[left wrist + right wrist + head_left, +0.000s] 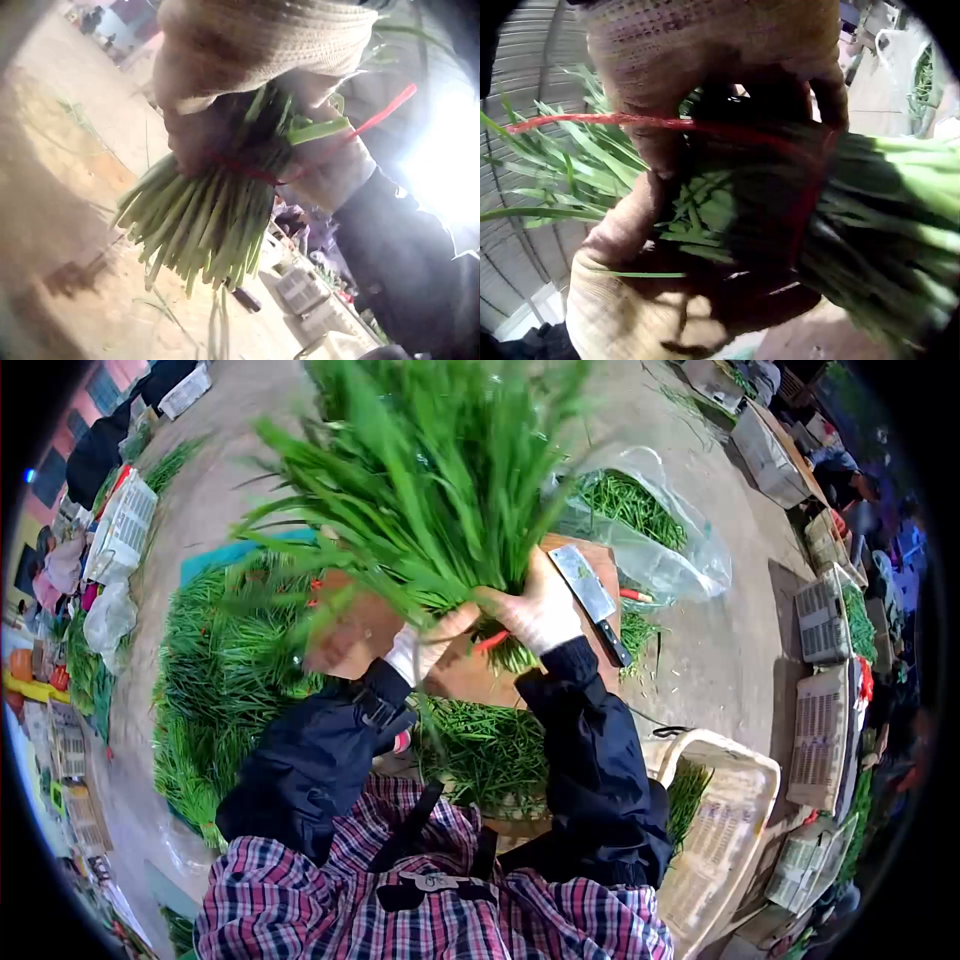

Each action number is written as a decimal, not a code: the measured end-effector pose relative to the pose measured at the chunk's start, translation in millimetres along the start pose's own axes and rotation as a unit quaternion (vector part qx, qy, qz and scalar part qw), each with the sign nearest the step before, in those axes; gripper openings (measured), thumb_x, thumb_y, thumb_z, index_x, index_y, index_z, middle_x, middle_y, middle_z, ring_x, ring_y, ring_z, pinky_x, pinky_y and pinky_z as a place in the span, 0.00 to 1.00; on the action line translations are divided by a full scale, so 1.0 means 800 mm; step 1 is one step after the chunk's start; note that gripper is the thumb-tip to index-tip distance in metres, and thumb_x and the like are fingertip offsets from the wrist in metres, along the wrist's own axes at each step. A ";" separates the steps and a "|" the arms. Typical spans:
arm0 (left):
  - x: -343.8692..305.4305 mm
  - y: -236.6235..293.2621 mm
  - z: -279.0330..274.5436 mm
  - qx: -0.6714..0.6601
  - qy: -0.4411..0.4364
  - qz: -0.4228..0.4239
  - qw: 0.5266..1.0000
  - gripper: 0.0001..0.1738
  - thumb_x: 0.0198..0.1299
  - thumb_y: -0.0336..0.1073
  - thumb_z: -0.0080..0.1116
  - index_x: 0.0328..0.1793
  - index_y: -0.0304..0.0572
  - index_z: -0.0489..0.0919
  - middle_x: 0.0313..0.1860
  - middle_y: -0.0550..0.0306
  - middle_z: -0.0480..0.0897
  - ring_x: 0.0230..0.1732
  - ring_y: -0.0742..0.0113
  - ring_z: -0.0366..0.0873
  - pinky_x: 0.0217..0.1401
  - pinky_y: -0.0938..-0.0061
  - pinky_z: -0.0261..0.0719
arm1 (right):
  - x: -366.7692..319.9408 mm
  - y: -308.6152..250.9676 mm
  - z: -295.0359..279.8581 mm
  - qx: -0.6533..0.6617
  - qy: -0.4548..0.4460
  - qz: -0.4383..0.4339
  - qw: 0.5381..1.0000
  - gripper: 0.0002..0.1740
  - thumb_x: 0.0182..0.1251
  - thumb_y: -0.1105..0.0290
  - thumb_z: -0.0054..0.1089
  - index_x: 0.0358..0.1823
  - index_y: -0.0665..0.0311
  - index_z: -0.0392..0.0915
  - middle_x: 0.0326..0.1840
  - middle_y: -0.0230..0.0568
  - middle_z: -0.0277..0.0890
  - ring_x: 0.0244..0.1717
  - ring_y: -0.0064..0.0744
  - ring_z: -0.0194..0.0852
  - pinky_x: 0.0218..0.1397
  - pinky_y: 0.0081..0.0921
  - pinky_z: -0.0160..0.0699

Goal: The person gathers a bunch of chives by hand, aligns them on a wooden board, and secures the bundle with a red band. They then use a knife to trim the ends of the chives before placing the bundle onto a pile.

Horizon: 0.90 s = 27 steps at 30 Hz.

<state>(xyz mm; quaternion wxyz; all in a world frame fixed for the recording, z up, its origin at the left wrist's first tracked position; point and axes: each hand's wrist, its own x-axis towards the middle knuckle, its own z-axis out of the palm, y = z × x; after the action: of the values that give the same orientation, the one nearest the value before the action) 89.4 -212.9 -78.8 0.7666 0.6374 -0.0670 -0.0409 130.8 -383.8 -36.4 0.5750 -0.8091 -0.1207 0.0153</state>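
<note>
Both hands grip one thick bunch of long green leaves point(420, 500) above a brown board point(455, 678). My left hand point(432, 645) is around its left side and my right hand point(540, 605) around its right, thumbs close together. A red tie point(247, 171) circles the stems point(202, 225), its loose end sticking out. The tie point(810, 195) also shows in the right wrist view, between gloved fingers and the cut stems point(900, 180). A cleaver point(585, 585) with a black handle lies on the board's right part.
Loose greens point(230, 670) are heaped left of the board, with more greens point(485, 750) in front of it. A clear plastic bag point(690, 565) of greens lies at the back right. A white basket point(715, 840) stands at the right, near the knees.
</note>
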 end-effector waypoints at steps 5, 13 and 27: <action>-0.049 -0.021 -0.030 -0.232 0.042 -0.218 0.947 0.44 0.54 0.60 0.60 0.70 0.42 0.58 0.61 0.49 0.70 0.57 0.52 0.73 0.62 0.56 0.69 | 0.009 0.002 0.015 -0.034 -0.026 -0.059 0.997 0.46 0.47 0.53 0.69 0.69 0.56 0.59 0.63 0.54 0.67 0.64 0.49 0.66 0.64 0.33 0.66; -0.098 0.040 -0.083 0.195 -0.201 -0.334 0.900 0.27 0.63 0.39 0.55 0.68 0.38 0.66 0.49 0.52 0.81 0.49 0.59 0.80 0.48 0.68 0.80 | -0.059 0.197 -0.105 -0.048 0.171 0.065 0.982 0.22 0.56 0.66 0.64 0.53 0.63 0.76 0.45 0.43 0.79 0.43 0.33 0.78 0.48 0.27 0.76; 0.094 -0.022 0.039 0.641 -0.506 0.076 0.572 0.65 0.39 0.53 0.71 0.75 0.30 0.44 0.72 0.32 0.53 0.73 0.40 0.52 0.73 0.59 0.54 | -0.047 0.236 -0.122 -0.468 0.159 0.140 0.858 0.25 0.46 0.61 0.71 0.48 0.55 0.72 0.45 0.42 0.74 0.49 0.45 0.73 0.46 0.41 0.73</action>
<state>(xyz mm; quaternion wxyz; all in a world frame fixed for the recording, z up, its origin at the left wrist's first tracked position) 159.3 -257.9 -86.3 -0.0009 0.8305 -0.5006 -0.2443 143.5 -541.1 -184.0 0.1320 -0.9826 0.0937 -0.0915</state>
